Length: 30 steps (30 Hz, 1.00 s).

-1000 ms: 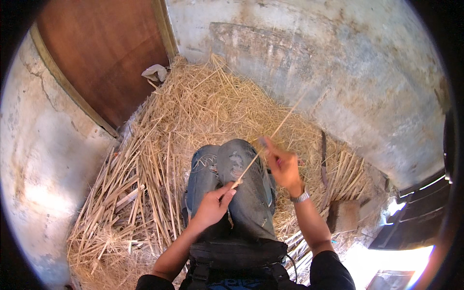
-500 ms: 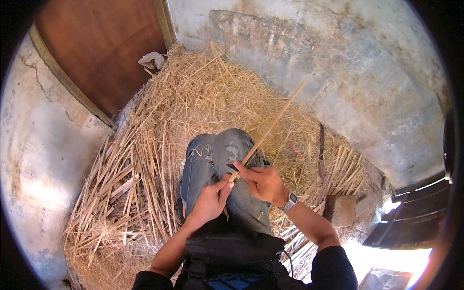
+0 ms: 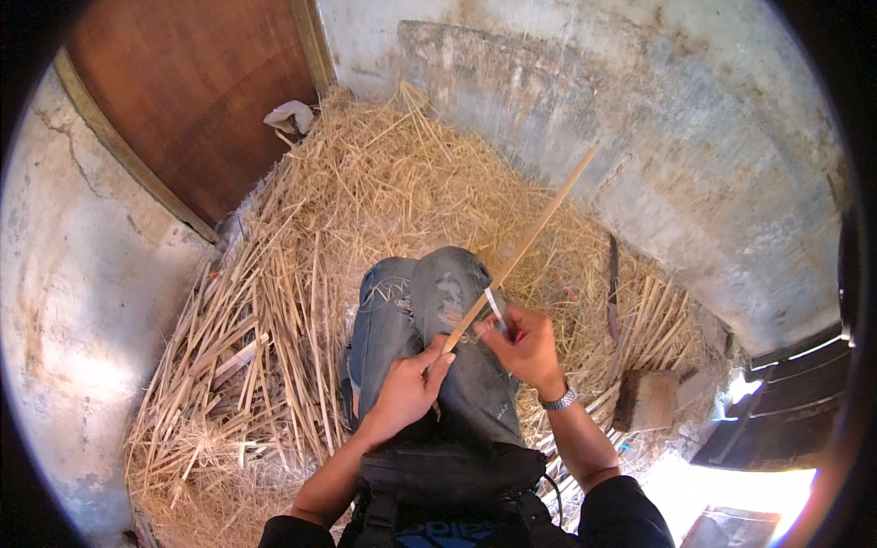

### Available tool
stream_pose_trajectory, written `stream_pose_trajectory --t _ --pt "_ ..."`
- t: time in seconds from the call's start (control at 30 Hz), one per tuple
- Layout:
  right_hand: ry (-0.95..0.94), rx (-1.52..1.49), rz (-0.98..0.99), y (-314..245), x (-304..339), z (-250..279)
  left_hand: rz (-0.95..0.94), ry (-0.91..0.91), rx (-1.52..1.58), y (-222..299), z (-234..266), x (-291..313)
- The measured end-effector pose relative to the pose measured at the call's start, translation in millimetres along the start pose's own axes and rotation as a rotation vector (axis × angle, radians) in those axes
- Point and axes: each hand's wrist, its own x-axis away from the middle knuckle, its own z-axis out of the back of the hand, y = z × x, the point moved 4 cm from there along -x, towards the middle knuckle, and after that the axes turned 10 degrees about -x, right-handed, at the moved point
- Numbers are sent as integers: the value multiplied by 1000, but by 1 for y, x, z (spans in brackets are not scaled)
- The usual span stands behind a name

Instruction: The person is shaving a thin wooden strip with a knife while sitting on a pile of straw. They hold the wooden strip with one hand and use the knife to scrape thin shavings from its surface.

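Honestly, the setup looks decent for scraping or shaving a strip, if that's the step in hand. The left hand (image 3: 406,391) has its thumb and forefinger pinched closed on the near end of the thin strip (image 3: 528,239), which slants from the lap up and to the right, over the right knee (image 3: 448,274) and out above the straw-like litter (image 3: 393,192), far end unsupported. The right hand (image 3: 530,352) is curled closed around a small blade (image 3: 496,306), most of the handle hidden in the fingers, a bit of pink showing. The blade's tip overlaps the strip's edge just beyond the pinch; whether it's actually biting is too small to tell. For a clean pass, the person probably wants a firm pinch, so the strip doesn't twist, and a low, steady blade angle so it skims instead of digging in. Light, even pressure seems smarter than force, since something this thin likely flexes and could split along the grain. Biggest watch-out: the left thumb sits close to that edge, so strokes heading away from it, clear of the jeans too, look safest.
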Motion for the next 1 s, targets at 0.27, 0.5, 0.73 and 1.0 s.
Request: stream_pose_trajectory --t 0.27,0.5,0.73,1.0 --pt "-112 233 104 -21 3 -21 -7 10 -33 3 0 -4" --pt "-211 156 87 -22 -2 -21 -7 -2 -2 1 0 -5" --pt "-722 -196 101 -26 9 -21 21 -18 21 -3 2 -13" --pt "547 597 -69 -2 -35 83 20 -67 158 -9 4 -13"
